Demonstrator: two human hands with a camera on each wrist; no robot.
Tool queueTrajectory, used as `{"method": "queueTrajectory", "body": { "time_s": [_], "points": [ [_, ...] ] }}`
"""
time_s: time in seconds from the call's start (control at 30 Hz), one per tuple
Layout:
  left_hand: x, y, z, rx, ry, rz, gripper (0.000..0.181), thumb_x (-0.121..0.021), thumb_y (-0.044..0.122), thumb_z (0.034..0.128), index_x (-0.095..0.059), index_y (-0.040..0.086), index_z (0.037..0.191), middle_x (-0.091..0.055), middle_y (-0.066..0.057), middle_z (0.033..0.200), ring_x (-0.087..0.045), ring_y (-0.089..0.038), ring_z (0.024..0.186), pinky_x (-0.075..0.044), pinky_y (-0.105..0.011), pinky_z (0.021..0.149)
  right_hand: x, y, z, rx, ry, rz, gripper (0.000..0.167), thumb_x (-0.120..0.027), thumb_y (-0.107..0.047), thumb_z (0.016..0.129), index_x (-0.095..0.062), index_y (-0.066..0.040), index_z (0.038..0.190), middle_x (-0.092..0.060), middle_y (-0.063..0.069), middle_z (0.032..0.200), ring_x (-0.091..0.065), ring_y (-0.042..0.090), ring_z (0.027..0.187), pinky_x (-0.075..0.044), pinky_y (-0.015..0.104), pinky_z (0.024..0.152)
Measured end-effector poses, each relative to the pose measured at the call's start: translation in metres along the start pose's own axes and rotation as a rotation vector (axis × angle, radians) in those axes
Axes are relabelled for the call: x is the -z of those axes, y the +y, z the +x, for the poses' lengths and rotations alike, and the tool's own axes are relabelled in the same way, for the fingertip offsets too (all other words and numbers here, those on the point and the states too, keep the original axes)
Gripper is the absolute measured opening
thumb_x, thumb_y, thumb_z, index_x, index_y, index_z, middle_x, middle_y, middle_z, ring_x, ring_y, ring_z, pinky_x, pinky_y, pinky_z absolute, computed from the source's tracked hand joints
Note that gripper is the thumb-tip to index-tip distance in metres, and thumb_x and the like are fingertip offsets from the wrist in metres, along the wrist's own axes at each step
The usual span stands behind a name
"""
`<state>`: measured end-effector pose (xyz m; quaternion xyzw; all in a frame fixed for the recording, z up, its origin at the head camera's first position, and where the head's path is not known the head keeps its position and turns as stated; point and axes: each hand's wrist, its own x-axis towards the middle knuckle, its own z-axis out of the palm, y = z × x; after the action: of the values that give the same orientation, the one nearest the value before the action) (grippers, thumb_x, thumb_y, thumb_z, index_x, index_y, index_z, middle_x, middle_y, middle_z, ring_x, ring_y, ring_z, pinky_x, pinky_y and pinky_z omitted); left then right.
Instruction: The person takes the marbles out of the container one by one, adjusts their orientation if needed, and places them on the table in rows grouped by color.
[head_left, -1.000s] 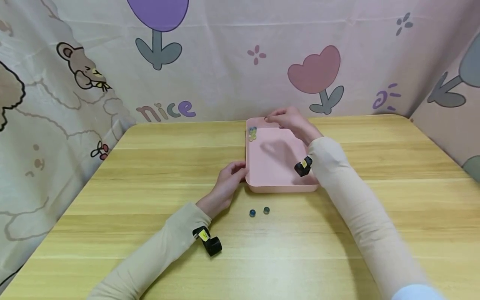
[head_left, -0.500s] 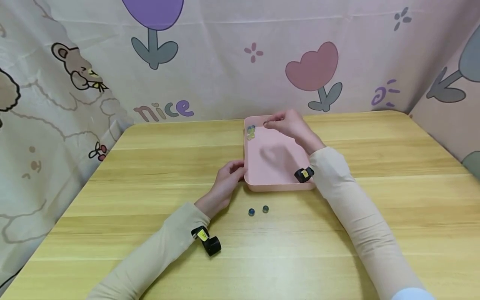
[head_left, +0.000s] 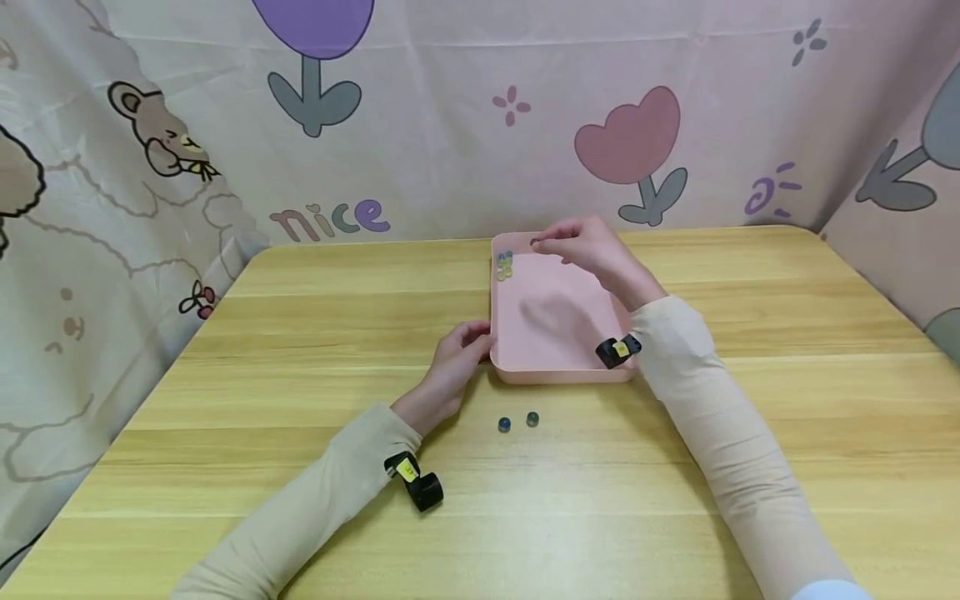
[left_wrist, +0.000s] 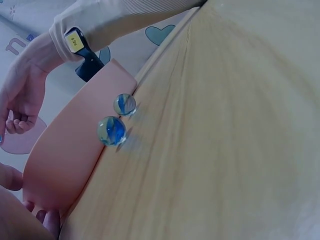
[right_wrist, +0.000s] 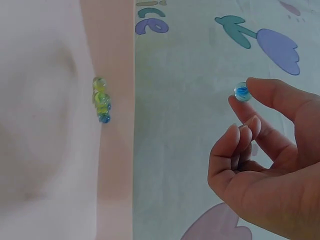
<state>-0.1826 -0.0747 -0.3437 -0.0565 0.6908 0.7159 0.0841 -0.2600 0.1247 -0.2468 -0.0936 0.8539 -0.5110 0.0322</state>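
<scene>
The step in hand looks like bringing a glass marble (right_wrist: 242, 92) over to the pink tray (head_left: 525, 350), right of the middle of the head view. The right hand (head_left: 596, 252) pinches that marble between thumb and forefinger, its other fingers curled in; it is in the air at the tray's far end, though its exact height above the floor cannot be told. The left hand (head_left: 453, 367) grips the tray's edge near its lower-left corner, thumb and fingers on either side of the wall. A cluster of marbles (head_left: 505, 266) lies in the tray's upper-left corner, and two loose marbles (head_left: 532, 419) sit on the table (head_left: 570, 517) just below the tray. By my judgement, the next move calls for lowering the pinched marble inside the wall and parting the fingertips gently so that it does not bounce or roll, while the left hand steadies the tray.
</scene>
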Motion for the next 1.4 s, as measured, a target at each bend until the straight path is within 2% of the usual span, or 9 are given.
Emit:
{"method": "queueTrajectory", "body": {
  "time_s": [0.4,0.6,0.83,1.13,1.4],
  "points": [
    [0.0,0.003,0.0,-0.006,0.005,-0.005,0.034,-0.056,0.006,0.0968,-0.052,-0.002,0.13,-0.053,-0.014,0.126,-0.052,-0.023,0.107,-0.044,-0.033,0.095,0.01,-0.005,-0.012,0.026,0.02,0.001,0.029,-0.069,-0.019,0.089,-0.07,0.0,0.112,-0.066,0.009,0.109,-0.055,0.019,0.101,-0.047,0.036,0.087],
    [0.001,0.002,0.001,-0.003,0.007,-0.012,0.035,-0.056,0.006,0.0963,-0.051,-0.003,0.13,-0.053,-0.015,0.126,-0.053,-0.024,0.106,-0.045,-0.034,0.096,0.015,0.0,-0.019,0.002,0.008,-0.004,0.031,-0.069,-0.018,0.089,-0.069,0.004,0.112,-0.064,0.013,0.117,-0.054,0.022,0.11,-0.045,0.042,0.095],
    [0.001,0.002,0.0,0.005,0.013,-0.011,0.035,-0.056,0.006,0.0962,-0.052,-0.003,0.129,-0.054,-0.015,0.125,-0.053,-0.024,0.105,-0.045,-0.033,0.095,0.019,0.006,-0.021,-0.018,-0.007,-0.02,0.033,-0.069,-0.022,0.089,-0.07,0.0,0.113,-0.063,0.013,0.122,-0.052,0.022,0.114,-0.043,0.043,0.096],
    [-0.002,0.002,-0.001,0.007,0.006,-0.001,0.034,-0.056,0.007,0.0967,-0.052,-0.002,0.13,-0.054,-0.014,0.126,-0.053,-0.023,0.107,-0.044,-0.033,0.095,0.017,0.009,-0.024,-0.048,-0.014,-0.027,0.031,-0.072,-0.022,0.088,-0.072,-0.001,0.109,-0.062,0.009,0.116,-0.051,0.023,0.106,-0.042,0.043,0.094],
    [-0.002,0.001,-0.001,-0.002,0.011,-0.007,0.034,-0.056,0.006,0.0965,-0.052,-0.003,0.129,-0.054,-0.015,0.125,-0.052,-0.023,0.107,-0.045,-0.033,0.095,0.019,0.01,-0.032,-0.02,-0.026,-0.029,0.029,-0.073,-0.022,0.086,-0.074,-0.004,0.109,-0.064,0.009,0.116,-0.051,0.021,0.106,-0.043,0.04,0.091]
  ]
}}
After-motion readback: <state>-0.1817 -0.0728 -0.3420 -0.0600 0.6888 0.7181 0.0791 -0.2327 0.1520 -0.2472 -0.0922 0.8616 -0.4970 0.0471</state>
